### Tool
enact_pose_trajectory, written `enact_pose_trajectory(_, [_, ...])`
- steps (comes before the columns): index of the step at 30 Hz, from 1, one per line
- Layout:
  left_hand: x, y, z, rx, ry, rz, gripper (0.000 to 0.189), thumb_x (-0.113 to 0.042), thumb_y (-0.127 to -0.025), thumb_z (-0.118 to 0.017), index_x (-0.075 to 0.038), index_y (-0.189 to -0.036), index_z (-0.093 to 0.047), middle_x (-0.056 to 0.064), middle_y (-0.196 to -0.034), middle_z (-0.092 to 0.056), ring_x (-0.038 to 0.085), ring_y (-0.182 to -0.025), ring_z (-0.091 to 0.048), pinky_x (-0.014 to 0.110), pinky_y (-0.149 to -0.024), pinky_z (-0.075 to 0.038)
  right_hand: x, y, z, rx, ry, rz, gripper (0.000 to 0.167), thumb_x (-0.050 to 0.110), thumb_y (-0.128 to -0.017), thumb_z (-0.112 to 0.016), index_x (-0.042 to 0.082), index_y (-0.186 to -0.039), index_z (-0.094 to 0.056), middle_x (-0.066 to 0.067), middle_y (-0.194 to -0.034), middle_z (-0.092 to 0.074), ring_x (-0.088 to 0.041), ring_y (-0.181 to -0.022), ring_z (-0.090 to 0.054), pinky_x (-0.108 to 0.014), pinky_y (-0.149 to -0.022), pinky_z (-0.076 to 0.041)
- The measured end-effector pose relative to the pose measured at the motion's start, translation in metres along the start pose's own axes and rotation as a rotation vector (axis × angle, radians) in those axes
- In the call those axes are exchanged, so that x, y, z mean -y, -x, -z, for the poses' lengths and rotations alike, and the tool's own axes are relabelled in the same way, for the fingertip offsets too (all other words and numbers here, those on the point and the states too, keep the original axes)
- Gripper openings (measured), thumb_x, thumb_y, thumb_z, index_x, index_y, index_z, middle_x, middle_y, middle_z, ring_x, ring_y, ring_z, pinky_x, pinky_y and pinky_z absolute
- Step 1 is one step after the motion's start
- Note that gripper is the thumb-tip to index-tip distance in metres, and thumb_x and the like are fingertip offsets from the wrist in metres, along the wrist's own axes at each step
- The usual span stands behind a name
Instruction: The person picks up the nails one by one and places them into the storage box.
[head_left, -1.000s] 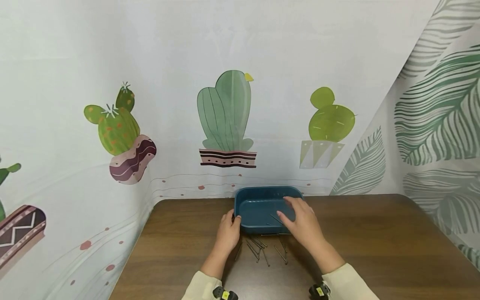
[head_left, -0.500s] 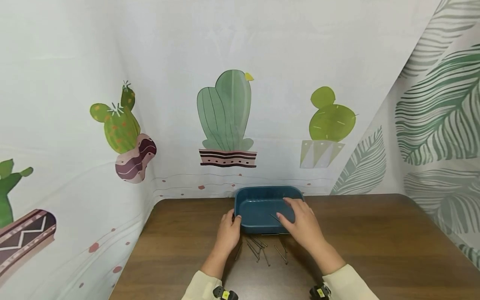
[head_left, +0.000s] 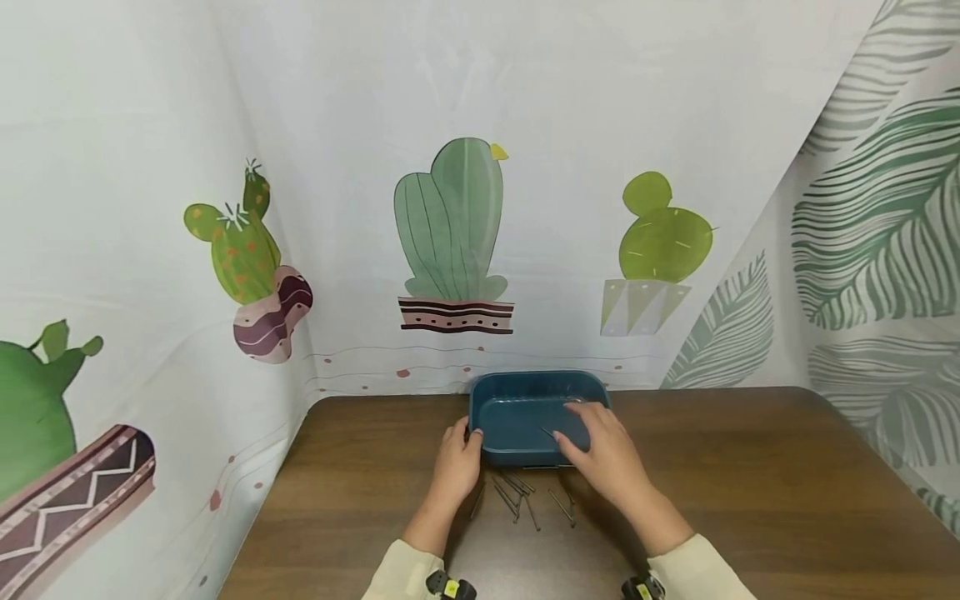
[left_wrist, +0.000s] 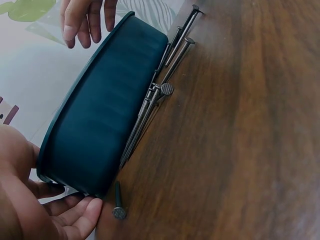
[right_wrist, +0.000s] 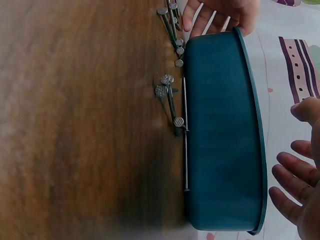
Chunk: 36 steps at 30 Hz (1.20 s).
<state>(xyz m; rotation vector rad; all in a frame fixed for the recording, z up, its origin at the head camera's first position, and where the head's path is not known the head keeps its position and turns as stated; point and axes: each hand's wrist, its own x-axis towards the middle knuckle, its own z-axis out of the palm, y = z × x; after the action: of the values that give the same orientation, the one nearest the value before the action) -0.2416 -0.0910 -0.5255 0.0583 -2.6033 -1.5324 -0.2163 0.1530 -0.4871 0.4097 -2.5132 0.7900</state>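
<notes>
1. A deep teal, rounded-rectangular open tray with smooth walls (head_left: 510,422) sits on a brown wood-grain tabletop (head_left: 757,467); it is the landmark for every place below.
2. The person's left hand (head_left: 456,467) is at the tray's left end. Its fingers bend round that end and, with the thumb, grip the tray by its wall.
3. The person's right hand (head_left: 611,454) hovers over the tray's right part, its fingers spread and the thumb well apart from them.
4. Inside the tray, a thin dark metal nail (head_left: 548,432) lies just beside the right thumb. Whether the thumb touches it, I cannot tell.
5. On the near side of the tray, a loose cluster of long grey steel nails with flat round heads (head_left: 506,498) lies on the tabletop, some crossing others.
6. A single dark nail (left_wrist: 118,200) lies near the tray's left end, close to the left hand.
7. Another slim steel nail (right_wrist: 187,165) lies lengthwise along the foot of the tray's near wall.
8. Beyond the tray hangs a white cloth backdrop printed with potted cacti (head_left: 570,125).
9. Nearer the person than the tray, both cream sleeves (head_left: 697,568) show, with a black wrist device (head_left: 452,586) at the left wrist.
</notes>
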Motion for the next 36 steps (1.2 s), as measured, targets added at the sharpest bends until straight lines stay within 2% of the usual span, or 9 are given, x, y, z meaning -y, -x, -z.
enact_pose_trajectory(7, [0.000,-0.001,0.000,-0.005,-0.003,-0.004,0.045,-0.023,-0.104,-0.048,0.002,-0.140,-0.054,0.020,-0.127,-0.059,0.037,-0.126,-0.055,0.057,-0.105,-0.044,0.003,0.004,0.001,0.006,0.023,0.025,0.048,0.026,-0.087,-0.080,0.004,-0.127,-0.064,-0.013,-0.121,-0.066,-0.031,-0.112,-0.063,-0.051,-0.094,-0.054])
enact_pose_trajectory(18, [0.000,-0.002,0.000,-0.009,-0.007,0.000,0.044,-0.023,-0.104,-0.049,0.002,-0.139,-0.055,0.020,-0.127,-0.060,0.038,-0.125,-0.055,0.057,-0.104,-0.045,0.007,0.015,0.003,0.047,0.032,0.021,0.042,0.026,-0.086,-0.080,0.006,-0.121,-0.067,-0.006,-0.110,-0.068,-0.023,-0.103,-0.065,-0.045,-0.088,-0.056])
enact_pose_trajectory(29, [0.002,-0.002,-0.001,-0.011,-0.019,-0.007,0.044,-0.023,-0.103,-0.049,0.003,-0.138,-0.055,0.021,-0.127,-0.060,0.038,-0.125,-0.056,0.057,-0.104,-0.044,0.008,0.023,0.005,0.076,0.027,0.028,0.037,0.027,-0.088,-0.078,0.008,-0.118,-0.069,-0.006,-0.109,-0.069,-0.020,-0.102,-0.064,-0.043,-0.088,-0.055])
enact_pose_trajectory(36, [0.002,-0.002,-0.001,-0.017,-0.024,-0.015,0.044,-0.023,-0.103,-0.049,0.003,-0.138,-0.056,0.019,-0.124,-0.061,0.037,-0.123,-0.057,0.056,-0.103,-0.045,0.010,0.031,0.005,0.078,0.055,0.049,0.033,0.026,-0.086,-0.080,0.009,-0.113,-0.070,0.001,-0.103,-0.067,-0.013,-0.097,-0.061,-0.038,-0.085,-0.056])
